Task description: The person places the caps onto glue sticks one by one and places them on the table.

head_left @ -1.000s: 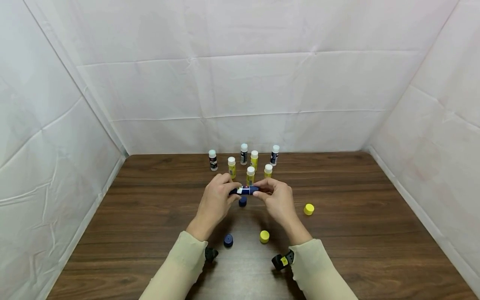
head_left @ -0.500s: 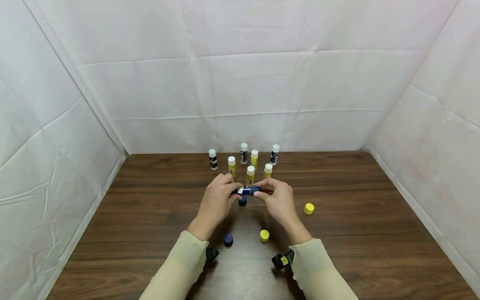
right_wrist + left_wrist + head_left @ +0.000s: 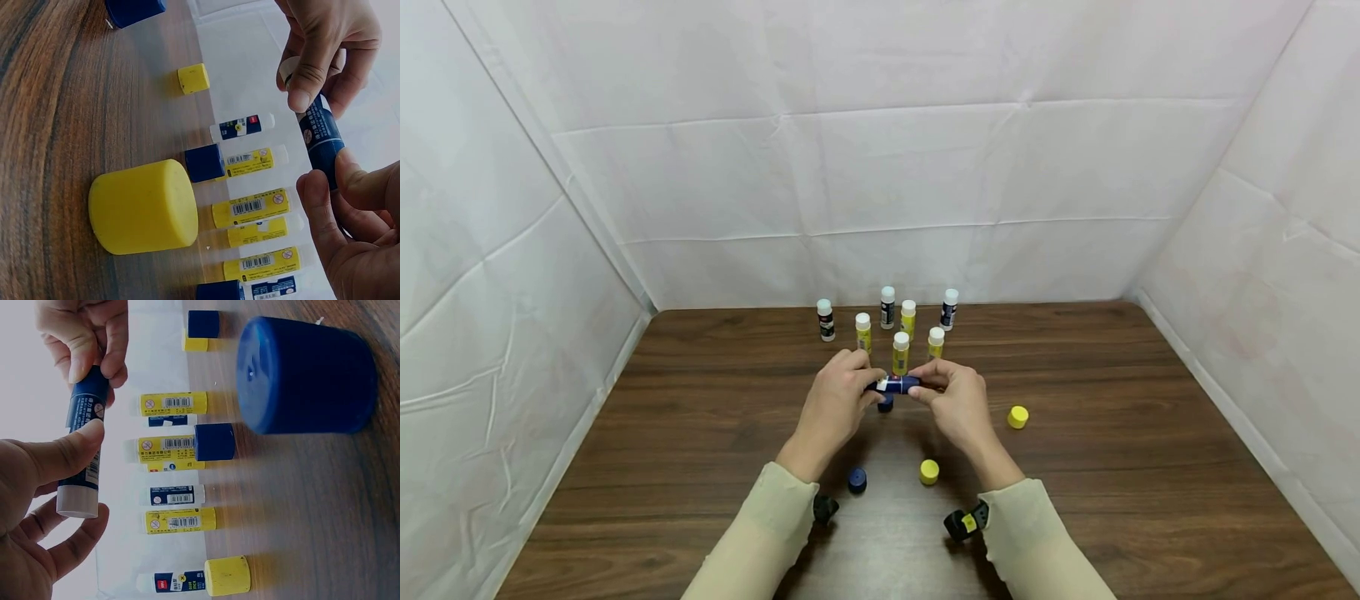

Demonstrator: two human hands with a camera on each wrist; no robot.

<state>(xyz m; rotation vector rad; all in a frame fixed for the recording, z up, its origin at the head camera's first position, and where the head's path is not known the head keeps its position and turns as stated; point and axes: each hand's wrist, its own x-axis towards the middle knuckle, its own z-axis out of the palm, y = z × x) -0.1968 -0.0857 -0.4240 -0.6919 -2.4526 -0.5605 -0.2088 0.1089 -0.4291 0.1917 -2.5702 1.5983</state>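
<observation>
Both hands hold one navy glue stick point(image 3: 895, 384) sideways above the middle of the table. My left hand point(image 3: 831, 404) grips its body near the white base, thumb on the label, as the left wrist view shows. At the other end, the fingertips of my right hand point(image 3: 369, 219) pinch the blue cap point(image 3: 326, 164), which sits on the stick. Just beyond the hands stand several yellow glue sticks point(image 3: 900, 354) with pale ends up. A loose blue cap point(image 3: 886, 404) on the table is partly hidden below the held stick.
Farther back, navy glue sticks point(image 3: 887, 308) stand near the white cloth wall point(image 3: 880, 175). Nearer the person lie a blue cap point(image 3: 857, 481) and a yellow cap point(image 3: 928, 472). Another yellow cap point(image 3: 1018, 417) lies to the right on the wooden table point(image 3: 1135, 467).
Both hands and the navy glue stick have dipped very slightly toward the person, showing a little more of the yellow stick behind. The grips look the same.
</observation>
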